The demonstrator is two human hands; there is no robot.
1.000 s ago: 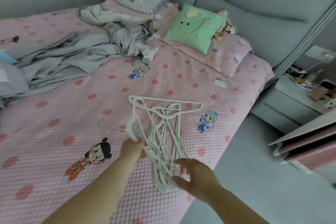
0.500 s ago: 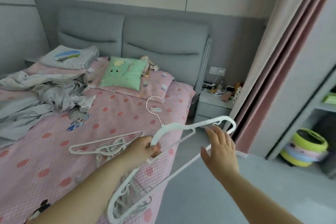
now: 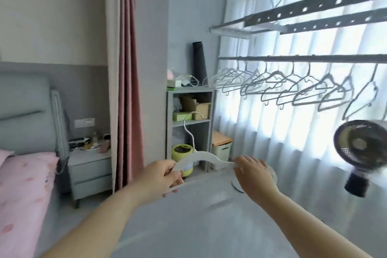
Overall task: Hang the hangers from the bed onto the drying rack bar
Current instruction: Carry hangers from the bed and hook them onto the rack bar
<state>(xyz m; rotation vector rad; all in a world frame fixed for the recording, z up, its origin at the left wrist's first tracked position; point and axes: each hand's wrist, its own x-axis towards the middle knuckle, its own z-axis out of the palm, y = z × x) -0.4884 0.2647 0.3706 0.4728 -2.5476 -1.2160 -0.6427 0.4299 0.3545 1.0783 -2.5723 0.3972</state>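
Both hands out in front, apart, at the two ends of one white hanger (image 3: 204, 156). Left hand (image 3: 162, 176) is clamped on the hanger's left shoulder, fingers curled round it. Right hand (image 3: 254, 174) is at the right end with fingers spread; thumb side seems to touch the tip, but can't tell if it actually grips. Hanger is held roughly level at waist height, its thin wire hook (image 3: 189, 125) standing up above the middle. Motion blur on the lower part, so can't tell whether more than one hanger is in the grasp.

Drying rack bar (image 3: 303, 58) runs across upper right in front of a sheer white curtain (image 3: 272, 128), well above the held hanger. Row of hangers (image 3: 293, 88) on it already, roughly ten, overlapping so count is unsure. Two perforated rails (image 3: 314, 7) higher up.

One round fan (image 3: 360, 146) at right edge. One grey shelf unit (image 3: 189, 123) behind the hands with boxes. One pink drape (image 3: 127, 69). One grey nightstand (image 3: 90, 170). Bed (image 3: 23, 184) with pink cover at left edge.
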